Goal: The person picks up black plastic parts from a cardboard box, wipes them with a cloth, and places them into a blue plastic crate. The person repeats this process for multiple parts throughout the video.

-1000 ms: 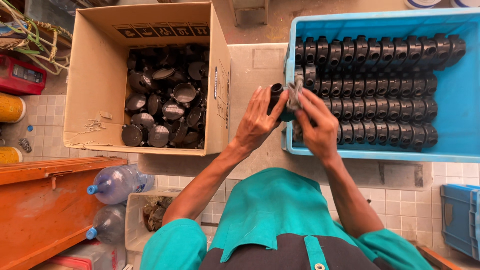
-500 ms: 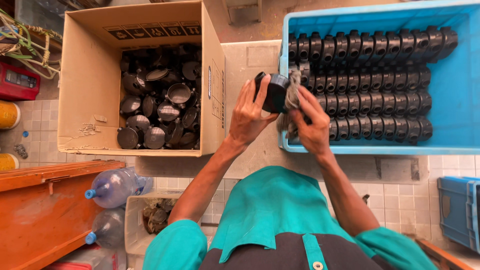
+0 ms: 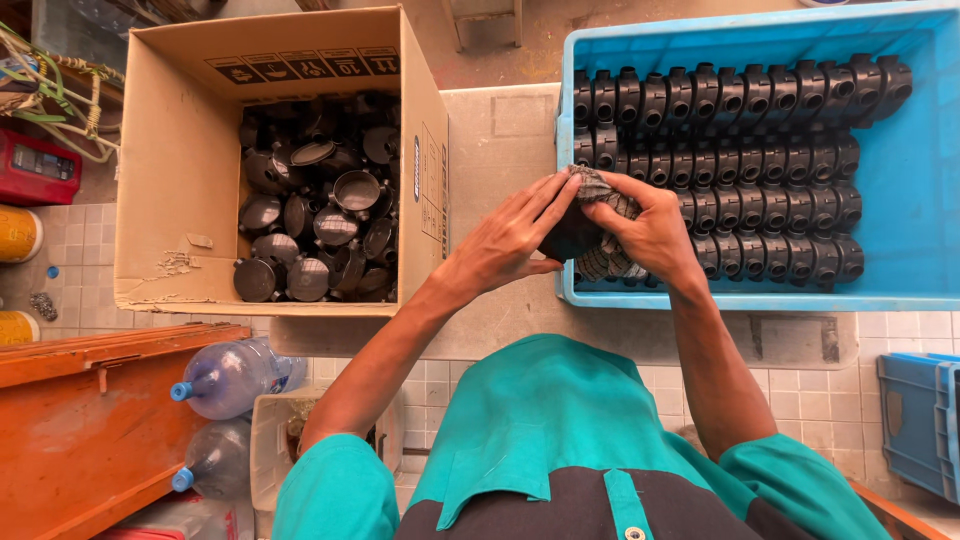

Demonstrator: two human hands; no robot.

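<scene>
My left hand (image 3: 505,245) cups a round black plastic part (image 3: 568,236) over the front left corner of the blue crate (image 3: 905,300). Against that same part my right hand (image 3: 650,232) presses a grey checked cloth (image 3: 600,262), which wraps part of it. Neat rows of black plastic fittings (image 3: 760,170) fill the crate. To the left, an open cardboard box (image 3: 170,210) holds several loose black round parts (image 3: 315,215).
Box and crate rest on a tiled counter (image 3: 500,130). Below left are an orange bench (image 3: 80,420), two clear water bottles (image 3: 230,375) and a small white tub (image 3: 275,440). A second blue crate (image 3: 920,420) stands at the lower right.
Both hands have drawn slightly toward me and closed around the black part. The cloth now covers more of it, and the part is mostly hidden between the hands.
</scene>
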